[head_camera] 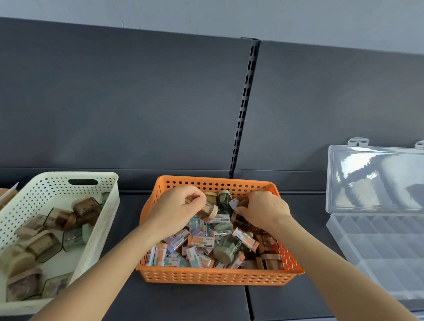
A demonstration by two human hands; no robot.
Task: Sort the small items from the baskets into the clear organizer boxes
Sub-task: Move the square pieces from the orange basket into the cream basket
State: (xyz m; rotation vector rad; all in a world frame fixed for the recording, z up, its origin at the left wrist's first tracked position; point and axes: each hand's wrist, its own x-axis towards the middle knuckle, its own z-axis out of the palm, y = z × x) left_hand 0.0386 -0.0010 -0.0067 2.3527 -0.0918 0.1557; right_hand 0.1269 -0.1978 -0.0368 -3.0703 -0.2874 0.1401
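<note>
Digging in orange basket [218, 277]; L hand [175, 207], R hand [262, 210] curled among items [201, 241].

A shop, judging by the dark metal display shelf [184, 307], back panels [110, 99] and slotted upright [244, 107]

The orange basket [213, 277] and the cream basket [97, 227] are both hole-dotted; the shelving [110, 104] is dark grey.

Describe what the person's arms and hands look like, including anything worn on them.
The left forearm and right forearm are bare as far as the frame shows; no sleeve reaches into view. The left hand and right hand wear no gloves, and no watch, bracelet or ring is visible. No markings show.
</note>
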